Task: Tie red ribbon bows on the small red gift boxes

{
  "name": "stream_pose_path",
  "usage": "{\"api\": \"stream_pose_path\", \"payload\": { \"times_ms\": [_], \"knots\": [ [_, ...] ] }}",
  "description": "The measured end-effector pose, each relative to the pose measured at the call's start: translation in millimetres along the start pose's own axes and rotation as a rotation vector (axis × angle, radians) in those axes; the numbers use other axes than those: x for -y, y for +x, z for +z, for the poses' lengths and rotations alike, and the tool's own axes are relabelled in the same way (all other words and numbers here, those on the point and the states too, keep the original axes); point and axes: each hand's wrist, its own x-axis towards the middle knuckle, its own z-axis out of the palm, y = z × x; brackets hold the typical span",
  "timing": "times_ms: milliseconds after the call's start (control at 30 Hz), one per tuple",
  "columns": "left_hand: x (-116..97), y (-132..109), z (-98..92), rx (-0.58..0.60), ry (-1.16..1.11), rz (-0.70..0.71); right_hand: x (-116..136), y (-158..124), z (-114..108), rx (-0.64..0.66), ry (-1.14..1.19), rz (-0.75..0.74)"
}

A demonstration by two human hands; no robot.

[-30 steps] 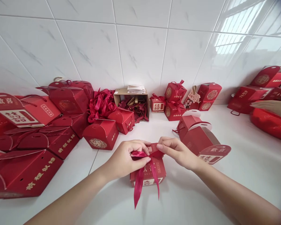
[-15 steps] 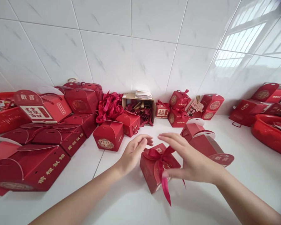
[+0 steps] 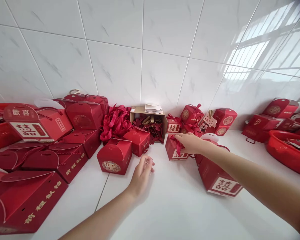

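My right hand (image 3: 191, 143) reaches forward over a small red gift box (image 3: 170, 150) with a ribbon bow on top. Its fingers are closed on the box's top, and the box is at the counter surface, in front of other ribbon-tied red boxes. My left hand (image 3: 141, 175) rests low over the white counter, with loosely curled fingers and nothing visible in them. Nearest to it are a red box with a gold round emblem (image 3: 115, 156) and a smaller red box (image 3: 138, 141). Beneath my right forearm stands a larger red box with a white label (image 3: 221, 178).
Stacked red boxes (image 3: 43, 200) fill the left side. A heap of red ribbon (image 3: 116, 123) lies beside a cardboard box (image 3: 137, 110) of dark red pieces against the tiled wall (image 3: 115, 66). Red baskets (image 3: 277, 146) and more boxes stand at both far ends.
The ribbon-tied box has moved forward from the counter's middle to the other tied boxes, with my right hand on it. My left hand has moved away from it and lowered.
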Motion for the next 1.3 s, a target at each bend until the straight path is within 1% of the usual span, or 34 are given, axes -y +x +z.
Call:
{"api": "stream_pose_path", "payload": {
  "times_ms": [133, 267, 367, 467, 533, 567, 633, 667, 700, 733, 767, 800, 833, 867, 900, 933, 967, 1033, 1100, 1133, 1233, 1300],
  "knots": [
    [0, -3, 0.0, 0.048, 0.074, -0.04, -20, 42, 0, 0.036, -0.076, 0.082],
    [2, -3, -2.0, 0.086, 0.085, -0.047, -29, 70, 6, 0.021, -0.104, 0.185],
    [4, -3, -2.8, 0.082, 0.074, -0.047, -30, 81, 9, -0.012, -0.085, 0.249],
    [4, -4, -2.4, 0.079, 0.073, -0.053, -29, 76, -3, -0.057, -0.027, 0.267],
    [3, -4, -2.1, 0.083, 0.074, -0.055, -34, 59, -20, -0.101, 0.04, 0.252],
    [3, -4, -2.0, 0.086, 0.075, -0.051, -38, 46, -28, -0.127, 0.079, 0.238],
    [2, -4, -2.3, 0.099, 0.085, -0.029, -47, 9, -38, -0.192, 0.171, 0.202],
    [2, -4, -2.6, 0.104, 0.089, -0.012, -52, -13, -37, -0.227, 0.214, 0.196],
    [2, -3, -2.8, 0.108, 0.093, 0.007, -55, -36, -31, -0.296, 0.289, 0.19],
    [2, -3, -2.9, 0.111, 0.097, 0.023, -58, -59, -19, -0.457, 0.539, 0.182],
    [1, -3, -2.8, 0.115, 0.101, 0.035, -59, -80, -2, -0.606, 0.749, 0.214],
    [1, -4, -2.5, 0.121, 0.109, 0.043, -58, -99, 19, -0.745, 0.894, 0.298],
    [0, -4, -2.0, 0.13, 0.117, 0.051, -57, -114, 41, -0.863, 0.994, 0.434],
    [-1, -6, -1.3, 0.144, 0.127, 0.06, -54, -125, 64, -0.953, 1.069, 0.609],
    [-2, -7, -0.5, 0.157, 0.135, 0.071, -50, -133, 85, -0.951, 1.154, 0.718],
    [-3, -9, 0.3, 0.166, 0.141, 0.082, -44, -138, 103, -0.893, 1.25, 0.769],
    [-4, -10, 0.9, 0.167, 0.146, 0.093, -38, -140, 117, -0.834, 1.3, 0.763],
    [-6, -13, 1.6, 0.149, 0.155, 0.111, -19, -141, 133, -0.699, 1.374, 0.707],
    [-8, -14, 1.3, 0.118, 0.168, 0.126, 4, -142, 135, -0.601, 1.362, 0.608],
    [-7, -14, 0.9, 0.1, 0.17, 0.13, 16, -144, 132, -0.552, 1.346, 0.529],
    [-5, -11, 0.0, 0.051, 0.132, 0.108, 47, -146, 114, -0.385, 1.278, 0.236],
    [-2, -9, 0.8, 0.017, 0.088, 0.072, 57, -139, 101, -0.287, 1.208, 0.066]
  ]
}}
